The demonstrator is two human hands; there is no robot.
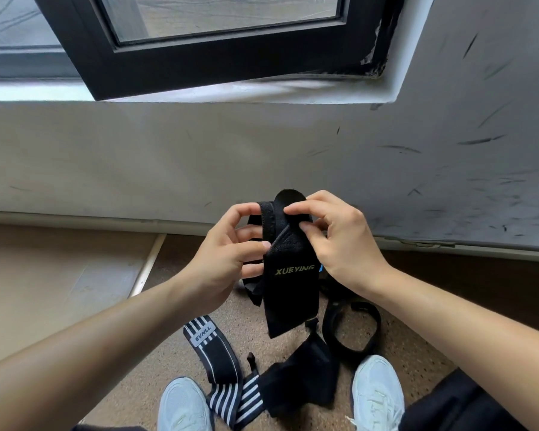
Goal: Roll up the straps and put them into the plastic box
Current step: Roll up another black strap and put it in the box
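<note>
Planted nearest, at the bottom edge: left shoe [184,405] and right shoe [377,390], both pale, toes pointing away, on a speckled floor [243,331]. Between them, a striped strap [212,349], black and white, tagged EVNLL, lying flat and unrolled, its lower end running down beside the left shoe. Just right of it and touching it, a crumpled strap [302,377], black, also unrolled. Beyond the right shoe, a looped strap [352,331], black, curled into an open ring on the floor.

Held up above all these, in both hands and well clear of the floor: a strap [293,275], black, lettered XUEYING. Gripped at its left edge by the left hand [224,259], thumb on the near face, fingers curled round behind. Pinched at its folded top by the right hand [336,241], thumb and forefinger closed on the cloth, with a rounded end poking up above the fingertips. Hung loose and unrolled below the lettering, the tip ending over the gap between the crumpled and looped straps. Showed a further black band drooping under the left hand; could not tell whether part of the same strap.

Behind the hands, a scuffed white wall [168,157]; higher up, a dark-framed window [218,57].
</note>
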